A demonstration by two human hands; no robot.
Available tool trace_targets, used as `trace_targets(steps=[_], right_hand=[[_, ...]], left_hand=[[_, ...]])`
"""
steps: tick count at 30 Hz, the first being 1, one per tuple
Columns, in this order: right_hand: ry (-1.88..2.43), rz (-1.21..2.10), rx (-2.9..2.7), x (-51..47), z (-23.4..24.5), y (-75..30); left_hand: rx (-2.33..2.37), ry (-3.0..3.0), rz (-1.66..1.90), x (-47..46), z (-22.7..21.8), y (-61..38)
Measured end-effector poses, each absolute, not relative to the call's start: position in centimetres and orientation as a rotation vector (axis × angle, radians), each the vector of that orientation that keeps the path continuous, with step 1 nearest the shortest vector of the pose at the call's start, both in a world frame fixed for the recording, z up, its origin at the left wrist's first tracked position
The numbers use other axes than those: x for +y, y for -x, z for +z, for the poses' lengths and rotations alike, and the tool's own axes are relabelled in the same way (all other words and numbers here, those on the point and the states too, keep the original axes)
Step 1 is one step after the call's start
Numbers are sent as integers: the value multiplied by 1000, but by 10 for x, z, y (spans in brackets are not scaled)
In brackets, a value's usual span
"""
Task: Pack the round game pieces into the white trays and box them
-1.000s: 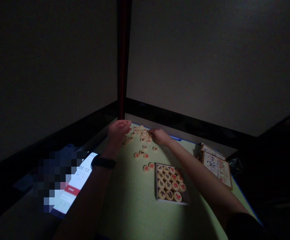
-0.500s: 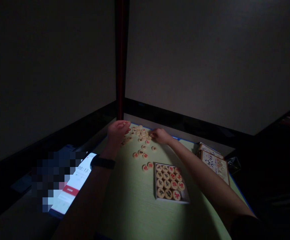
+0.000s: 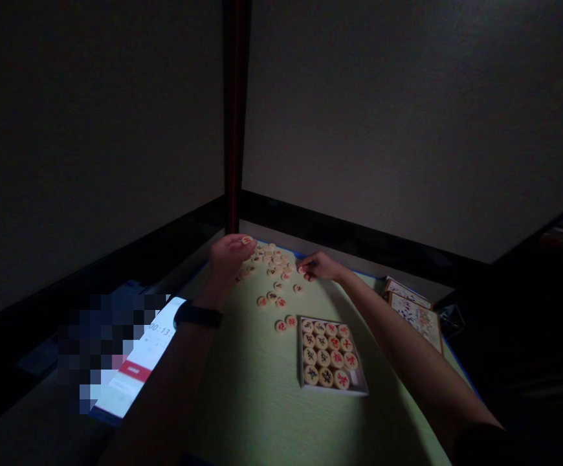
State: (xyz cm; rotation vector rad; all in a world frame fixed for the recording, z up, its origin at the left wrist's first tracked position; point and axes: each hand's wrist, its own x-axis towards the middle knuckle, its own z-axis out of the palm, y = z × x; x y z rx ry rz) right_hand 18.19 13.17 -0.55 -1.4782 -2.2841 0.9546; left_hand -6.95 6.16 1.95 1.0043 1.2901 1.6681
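Observation:
A heap of round wooden game pieces [image 3: 274, 262] with red and black characters lies at the far end of a pale green mat [image 3: 262, 388]. My left hand [image 3: 228, 255] rests at the heap's left edge, fingers curled round one piece at its fingertips. My right hand [image 3: 316, 266] is at the heap's right edge, fingers pinched on a piece. Nearer to me stands a shallow square box [image 3: 331, 354] filled with rows of pieces. Two loose pieces [image 3: 285, 322] lie just left of it.
A lit phone [image 3: 138, 362] showing a timer lies left of the mat, beside a blurred-out patch. A printed box lid [image 3: 415, 314] sits at the right edge. A dark red post [image 3: 233, 116] rises behind the heap. Dark walls close in all round.
My right hand has drawn back from the heap to the right, with a piece pinched in it. My left hand has lifted a piece at its fingertips.

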Motion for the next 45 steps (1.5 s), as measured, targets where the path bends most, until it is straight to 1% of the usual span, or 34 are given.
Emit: trace_targets(steps=[5,12,18,20,25,29,34,40,45], right_hand=[[1515,858,-2375,126,-2,-180],[1578,421,-2470,106,-3,-168],[1536,225,-2401,66,12,-171],[1459,202,-2349,49,18,-174],[1084,226,-2260,14,23,-177],[987,250,-2263,1,19,-182],[975,221,-2232,-10,16,-194],[1143,186,-2211,-10,4,-215],[1266,313,-2202,-11,-1,-222]], left_hand=[[1222,-1054,1608,61,16,68],[1118,-1052,1504,59,11,52],[930,-1161,1318,46,10,37],[839,-1133,1221,42,9,32],[661,-1210,952,32,4,20],[573,-1401,809,24,6,13],[539,-1575,728,20,9,10],[763,-1487,816,24,2,7],[822,-1443,835,24,2,4]])
